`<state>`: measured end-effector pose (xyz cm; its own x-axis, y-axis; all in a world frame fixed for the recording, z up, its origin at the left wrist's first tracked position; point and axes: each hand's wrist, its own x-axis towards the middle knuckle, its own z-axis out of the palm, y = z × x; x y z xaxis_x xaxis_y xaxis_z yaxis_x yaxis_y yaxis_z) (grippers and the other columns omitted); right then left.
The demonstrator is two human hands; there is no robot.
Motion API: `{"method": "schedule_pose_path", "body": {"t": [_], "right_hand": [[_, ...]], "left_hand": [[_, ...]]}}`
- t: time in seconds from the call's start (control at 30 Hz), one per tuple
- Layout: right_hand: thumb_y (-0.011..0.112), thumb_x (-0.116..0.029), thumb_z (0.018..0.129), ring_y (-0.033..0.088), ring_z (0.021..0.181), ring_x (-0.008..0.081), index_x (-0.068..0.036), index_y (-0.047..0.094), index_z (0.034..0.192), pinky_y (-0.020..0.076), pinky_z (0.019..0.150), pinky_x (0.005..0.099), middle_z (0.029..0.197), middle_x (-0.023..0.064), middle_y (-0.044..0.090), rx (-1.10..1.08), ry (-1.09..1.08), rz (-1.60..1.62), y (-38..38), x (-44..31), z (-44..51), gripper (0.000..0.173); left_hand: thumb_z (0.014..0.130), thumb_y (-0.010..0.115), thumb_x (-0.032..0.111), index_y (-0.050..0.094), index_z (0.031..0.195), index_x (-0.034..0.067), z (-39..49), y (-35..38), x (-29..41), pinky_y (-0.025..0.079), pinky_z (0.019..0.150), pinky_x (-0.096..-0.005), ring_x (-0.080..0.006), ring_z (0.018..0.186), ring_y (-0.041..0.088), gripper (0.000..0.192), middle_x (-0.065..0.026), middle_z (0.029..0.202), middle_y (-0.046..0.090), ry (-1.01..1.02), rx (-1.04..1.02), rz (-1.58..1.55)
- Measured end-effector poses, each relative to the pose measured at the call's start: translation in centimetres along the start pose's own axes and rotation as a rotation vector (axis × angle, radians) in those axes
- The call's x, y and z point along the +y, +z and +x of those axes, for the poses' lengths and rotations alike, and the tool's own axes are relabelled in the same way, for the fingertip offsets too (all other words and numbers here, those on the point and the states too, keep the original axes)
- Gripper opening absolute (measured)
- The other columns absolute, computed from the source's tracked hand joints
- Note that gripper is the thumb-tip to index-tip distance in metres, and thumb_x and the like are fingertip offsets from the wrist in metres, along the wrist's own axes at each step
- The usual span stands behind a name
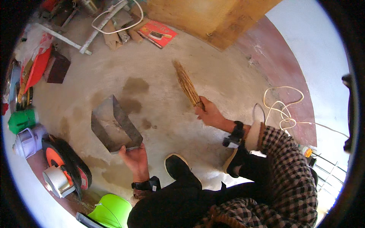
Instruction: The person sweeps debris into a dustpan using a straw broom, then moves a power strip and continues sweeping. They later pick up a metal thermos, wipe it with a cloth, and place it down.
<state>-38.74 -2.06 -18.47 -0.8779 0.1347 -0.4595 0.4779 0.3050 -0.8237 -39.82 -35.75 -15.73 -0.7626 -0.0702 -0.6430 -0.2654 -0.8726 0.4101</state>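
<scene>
My left hand (136,159) grips the near edge of a grey metal dustpan (115,125), a scoop with raised side walls. Its inside is smeared with pale dust. In my right hand (210,114) is a short straw hand brush (185,81), held by its bound end with the bristles pointing away and up-left. The brush is to the right of the dustpan, apart from it. Beneath both lies a concrete floor (168,94) with dark damp patches near the dustpan. Whether either tool touches the floor I cannot tell.
A wooden board (211,20) and a red flat box (158,33) lie at the far side. A white cable (285,114) loops at right. Along the left stand a dark box (58,68), a green container (22,121), a lilac jug (27,144) and a lime-green bag (111,211).
</scene>
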Motion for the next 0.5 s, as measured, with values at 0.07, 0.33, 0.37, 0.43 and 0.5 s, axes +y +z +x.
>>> {"method": "schedule_pose_path", "body": {"t": [0.07,0.33,0.37,0.43,0.5], "right_hand": [[0.059,-0.012,0.091,0.062,0.071,0.0316,-0.003,0.042,0.13,0.0491,0.064,0.0443,0.084,0.0182,0.061,0.036,-0.099,-0.241,-3.4,2.2,-1.3,0.043],[0.056,-0.013,0.093,0.06,0.102,0.0395,-0.007,0.034,0.145,0.0483,0.085,0.0503,0.12,0.0291,0.053,0.587,0.059,-0.537,-18.4,11.8,-3.0,0.057],[0.055,-0.014,0.093,0.062,0.098,0.0393,-0.007,0.033,0.146,0.049,0.082,0.05,0.115,0.029,0.057,0.68,0.287,-0.557,-18.9,12.0,-2.9,0.058],[0.054,-0.017,0.094,0.064,0.083,0.039,-0.007,0.036,0.145,0.0498,0.071,0.0493,0.093,0.0252,0.064,0.569,0.223,-0.548,-18.3,11.7,-2.9,0.055],[0.054,-0.015,0.093,0.065,0.082,0.0403,-0.008,0.036,0.144,0.0499,0.07,0.0488,0.089,0.0242,0.065,0.401,0.189,-0.466,-16.2,10.6,-3.1,0.055]], "left_hand": [[0.084,0.068,0.02,0.057,0.126,0.01,0.1,0.1,-0.1,0.05,0.092,-0.0391,-0.0232,0.112,0.059,0.044,-0.0053,0.123,0.063,0.0,0.008,-0.01],[0.082,0.07,0.02,0.056,0.129,0.012,0.9,0.7,-0.6,0.05,0.095,-0.0404,-0.0243,0.113,0.059,0.05,-0.0047,0.128,0.062,-0.013,-0.018,0.101],[0.082,0.07,0.02,0.056,0.13,0.013,1.0,0.7,-0.7,0.05,0.095,-0.0407,-0.0244,0.114,0.058,0.05,-0.0046,0.129,0.061,-0.018,-0.015,0.096],[0.085,0.067,0.021,0.053,0.133,0.012,1.2,0.6,-1.0,0.046,0.102,-0.0431,-0.0251,0.121,0.055,0.051,-0.0057,0.133,0.058,-0.036,-0.059,0.117],[0.086,0.065,0.022,0.052,0.135,0.011,1.3,0.7,-1.1,0.044,0.106,-0.0446,-0.0256,0.125,0.052,0.052,-0.0063,0.136,0.056,-0.034,-0.068,0.14]]}}
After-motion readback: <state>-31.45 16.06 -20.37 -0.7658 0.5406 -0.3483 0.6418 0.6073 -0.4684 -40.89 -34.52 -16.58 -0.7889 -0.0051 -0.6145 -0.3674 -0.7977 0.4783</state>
